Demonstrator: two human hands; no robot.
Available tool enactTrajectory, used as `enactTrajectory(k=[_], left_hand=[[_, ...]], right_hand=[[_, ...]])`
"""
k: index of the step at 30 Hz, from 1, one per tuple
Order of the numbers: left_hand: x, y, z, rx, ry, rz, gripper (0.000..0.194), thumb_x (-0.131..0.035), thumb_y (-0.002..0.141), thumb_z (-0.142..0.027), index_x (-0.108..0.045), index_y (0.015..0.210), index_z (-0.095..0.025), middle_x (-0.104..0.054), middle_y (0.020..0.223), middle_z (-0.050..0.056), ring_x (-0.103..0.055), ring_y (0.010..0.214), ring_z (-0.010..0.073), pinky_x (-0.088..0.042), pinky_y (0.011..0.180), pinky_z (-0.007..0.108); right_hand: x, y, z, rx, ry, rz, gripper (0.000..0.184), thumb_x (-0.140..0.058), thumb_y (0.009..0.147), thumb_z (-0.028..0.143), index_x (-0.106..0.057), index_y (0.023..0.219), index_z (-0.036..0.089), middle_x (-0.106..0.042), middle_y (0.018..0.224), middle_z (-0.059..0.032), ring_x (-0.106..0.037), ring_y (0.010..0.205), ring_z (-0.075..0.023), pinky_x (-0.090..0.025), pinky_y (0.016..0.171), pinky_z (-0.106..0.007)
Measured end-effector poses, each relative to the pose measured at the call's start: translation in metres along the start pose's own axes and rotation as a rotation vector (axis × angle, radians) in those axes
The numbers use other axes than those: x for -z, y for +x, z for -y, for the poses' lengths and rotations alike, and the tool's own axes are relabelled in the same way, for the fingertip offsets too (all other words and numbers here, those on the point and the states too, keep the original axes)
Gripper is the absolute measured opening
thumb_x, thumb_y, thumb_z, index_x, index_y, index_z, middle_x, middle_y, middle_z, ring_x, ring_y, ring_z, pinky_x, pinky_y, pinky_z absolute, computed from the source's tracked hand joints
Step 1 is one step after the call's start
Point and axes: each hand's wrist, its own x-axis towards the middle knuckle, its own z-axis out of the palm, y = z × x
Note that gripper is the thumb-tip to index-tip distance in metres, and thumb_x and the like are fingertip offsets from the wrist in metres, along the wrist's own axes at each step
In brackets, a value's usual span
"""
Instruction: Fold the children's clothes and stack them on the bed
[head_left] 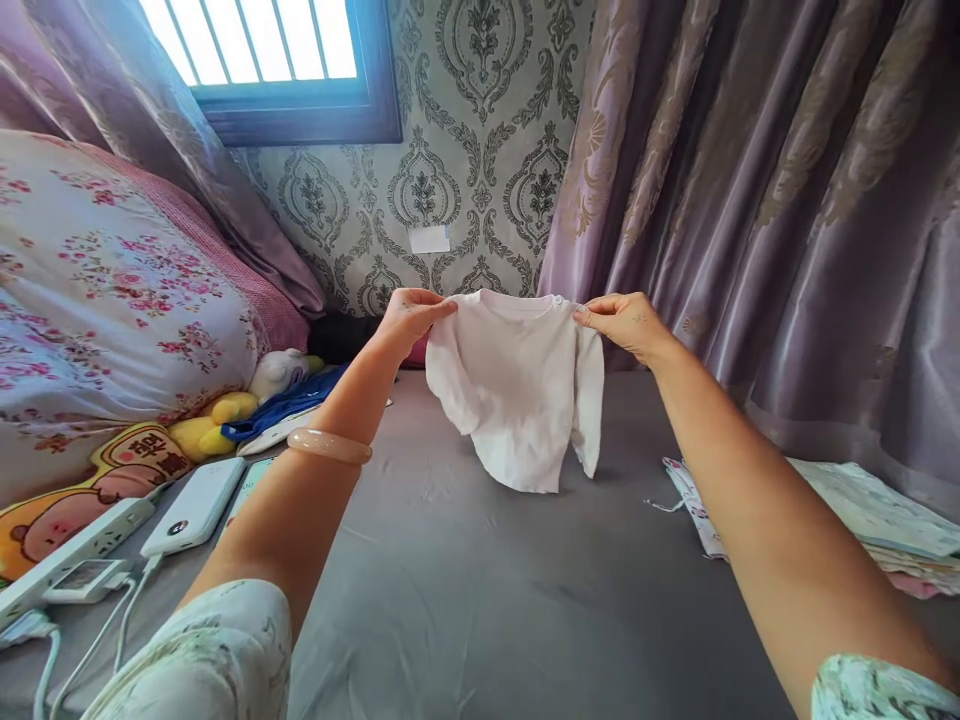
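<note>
A small white long-sleeved shirt (525,390) hangs spread out between my two hands, its neckline at the top and its lower hem close to the grey bed sheet (480,600). Pinched in my left hand (415,315) is the shoulder on the left side. My right hand (624,322) grips the other shoulder, beside small buttons at the collar. Both arms reach forward, with a pale bangle (330,446) on the left forearm. The sleeves dangle loosely at either side.
Folded clothes (877,510) lie at the right, with a small patterned garment (697,510) partly behind my right arm. On the left are a power strip (75,555), a white power bank (193,507), cables, plush toys (217,425) and floral bedding (135,290). Curtains (750,220) hang behind.
</note>
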Motion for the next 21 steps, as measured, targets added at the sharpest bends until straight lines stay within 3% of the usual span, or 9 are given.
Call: enactTrajectory(k=[10, 16, 21], left_hand=[[-0.004, 0.001, 0.017, -0.078, 0.060, -0.084, 0.028, -0.072, 0.063, -0.041, -0.066, 0.073, -0.016, -0.061, 0.065, 0.001, -0.051, 0.056, 0.0113, -0.037, 0.052, 0.023], [-0.002, -0.011, 0.020, -0.100, 0.007, -0.084, 0.026, -0.068, 0.066, -0.041, -0.064, 0.075, -0.017, -0.053, 0.058, -0.004, -0.042, 0.048, 0.0081, -0.029, 0.047, 0.021], [0.011, -0.033, 0.013, -0.123, -0.031, -0.052, 0.027, -0.069, 0.067, -0.042, -0.064, 0.078, -0.018, -0.052, 0.057, -0.004, -0.041, 0.048, 0.0076, -0.029, 0.047, 0.021]], right_hand=[[-0.009, -0.011, 0.004, 0.088, -0.398, -0.150, 0.039, -0.057, 0.084, 0.055, -0.075, 0.086, 0.020, -0.070, 0.074, -0.0053, -0.061, 0.070, -0.0208, -0.043, 0.066, -0.032], [-0.015, -0.020, 0.005, 0.226, -0.439, -0.180, 0.040, -0.048, 0.091, 0.052, -0.071, 0.085, 0.020, -0.068, 0.081, -0.0080, -0.059, 0.073, -0.0210, -0.042, 0.069, -0.033], [-0.009, -0.037, 0.019, 0.287, -0.393, -0.164, 0.038, -0.049, 0.092, 0.051, -0.070, 0.086, 0.021, -0.068, 0.083, -0.0078, -0.060, 0.077, -0.0217, -0.044, 0.071, -0.034]])
